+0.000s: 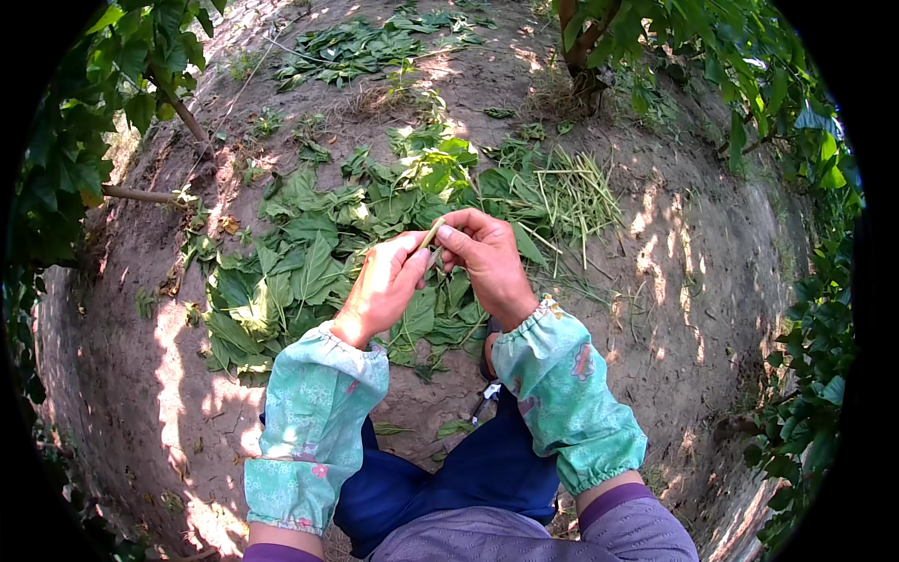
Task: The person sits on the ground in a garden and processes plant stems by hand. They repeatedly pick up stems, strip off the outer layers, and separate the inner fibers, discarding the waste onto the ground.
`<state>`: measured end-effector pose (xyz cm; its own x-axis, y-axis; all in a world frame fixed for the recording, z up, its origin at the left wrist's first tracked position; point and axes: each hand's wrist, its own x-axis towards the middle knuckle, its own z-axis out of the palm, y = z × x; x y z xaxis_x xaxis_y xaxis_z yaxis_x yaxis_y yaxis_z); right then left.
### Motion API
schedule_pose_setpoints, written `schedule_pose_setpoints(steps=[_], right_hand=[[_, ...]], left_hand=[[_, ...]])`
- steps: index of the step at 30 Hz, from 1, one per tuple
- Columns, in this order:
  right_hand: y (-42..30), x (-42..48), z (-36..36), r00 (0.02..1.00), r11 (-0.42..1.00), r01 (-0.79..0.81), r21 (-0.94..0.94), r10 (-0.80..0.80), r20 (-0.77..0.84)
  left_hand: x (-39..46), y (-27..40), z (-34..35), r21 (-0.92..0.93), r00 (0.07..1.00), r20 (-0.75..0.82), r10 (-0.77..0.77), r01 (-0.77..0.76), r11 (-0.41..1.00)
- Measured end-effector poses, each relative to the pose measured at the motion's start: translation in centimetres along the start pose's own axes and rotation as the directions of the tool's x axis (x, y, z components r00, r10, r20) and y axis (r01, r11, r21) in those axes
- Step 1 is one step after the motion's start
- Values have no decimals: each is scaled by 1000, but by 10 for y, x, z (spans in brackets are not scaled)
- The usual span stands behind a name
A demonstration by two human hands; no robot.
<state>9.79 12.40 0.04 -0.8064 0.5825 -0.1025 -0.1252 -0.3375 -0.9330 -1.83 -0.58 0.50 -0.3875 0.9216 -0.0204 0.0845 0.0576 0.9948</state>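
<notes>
Both my hands meet in front of me, above a broad pile of large green leaves [302,260] on the soil. My left hand [386,281] pinches a short pale green plant stem [431,234] at its lower end. At the stem's upper end are the fingers and thumb of my right hand [484,260], bent around it. A darker thin piece shows between the fingertips; what it is I cannot tell. Right of the leaves lies a heap of thin cut green stalks [579,197]. Patterned green sleeve covers are on both forearms.
A tool with a white part, perhaps pruning shears [487,400], lies by my right foot. Farther off is a second leaf pile [365,46]. Leafy branches hang at both sides, with a trunk [586,77] at the upper right and a bare branch [140,194] low at the left.
</notes>
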Motion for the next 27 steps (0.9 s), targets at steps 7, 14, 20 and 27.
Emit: schedule_pose_setpoints(steps=[7,14,20,27], right_hand=[[-7,0,-1,996,996,53,76,-58,64],[-7,1,-1,990,990,125,-68,-120,71],[-12,-2,-3,981,943,192,-271,-185,49],[-9,-1,3,989,985,140,-98,-144,-33]], left_hand=[[-3,8,-2,-249,997,-16,-79,72,966],[-4,5,-4,-245,999,-7,-47,44,969],[-3,12,-4,-202,995,17,-97,98,974],[-3,2,6,-610,994,-12,-108,78,788]])
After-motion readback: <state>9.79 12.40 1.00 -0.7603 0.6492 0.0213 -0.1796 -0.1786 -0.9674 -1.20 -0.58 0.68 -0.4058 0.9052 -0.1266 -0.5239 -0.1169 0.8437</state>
